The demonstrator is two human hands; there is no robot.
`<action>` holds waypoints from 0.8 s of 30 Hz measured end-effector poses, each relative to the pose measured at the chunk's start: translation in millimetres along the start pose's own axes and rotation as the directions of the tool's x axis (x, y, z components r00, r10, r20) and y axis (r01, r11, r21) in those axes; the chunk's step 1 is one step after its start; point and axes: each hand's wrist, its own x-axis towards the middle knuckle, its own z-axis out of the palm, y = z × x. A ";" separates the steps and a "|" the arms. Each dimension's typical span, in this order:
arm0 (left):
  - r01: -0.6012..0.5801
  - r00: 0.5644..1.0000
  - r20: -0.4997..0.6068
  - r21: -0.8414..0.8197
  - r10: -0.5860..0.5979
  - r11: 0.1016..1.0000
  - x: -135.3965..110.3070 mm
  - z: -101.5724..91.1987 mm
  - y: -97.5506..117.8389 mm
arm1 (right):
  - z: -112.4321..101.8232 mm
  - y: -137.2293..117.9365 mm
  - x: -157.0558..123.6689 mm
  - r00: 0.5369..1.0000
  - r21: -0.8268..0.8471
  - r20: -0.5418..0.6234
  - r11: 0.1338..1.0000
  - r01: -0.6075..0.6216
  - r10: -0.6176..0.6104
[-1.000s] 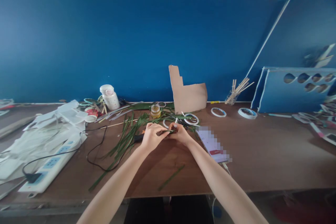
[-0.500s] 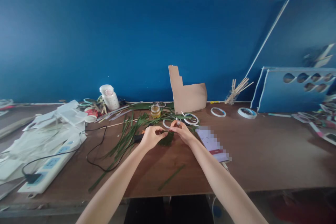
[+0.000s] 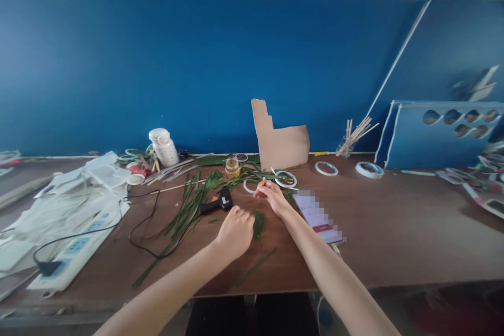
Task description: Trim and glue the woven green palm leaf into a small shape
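Note:
My left hand [image 3: 237, 228] is closed, its back towards me, low over the table. A small dark-green leaf piece [image 3: 258, 224] shows at its right edge and appears gripped by fingers hidden from view. Above and to the right, my right hand [image 3: 271, 197] has its fingers drawn together near the white tape rings; anything between the fingertips is too small to make out. A black glue gun [image 3: 218, 202] lies just beyond my left hand, beside long green leaf strips [image 3: 185, 210]. A single green strip [image 3: 258, 262] lies near the table's front edge.
A phone [image 3: 318, 216] lies right of my right forearm. Behind stand a cardboard cutout [image 3: 281, 144], a jar of yellow liquid [image 3: 232, 168] and a white bottle [image 3: 164, 148]. Leftward are a power strip [image 3: 79, 247] with a black cord and white scraps [image 3: 74, 199]; tape rolls [image 3: 369, 169] sit right.
My left hand has drawn down towards me, away from my right hand, and turned its back up. The green piece has shifted down with it. More of the glue gun shows; my right hand barely moved.

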 end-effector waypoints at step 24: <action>0.118 0.992 -0.037 -0.116 -0.123 0.986 -4.8 0.3 3.1 | 5.1 -1.5 -5.4 0.998 -0.025 0.051 0.999 -0.037 0.038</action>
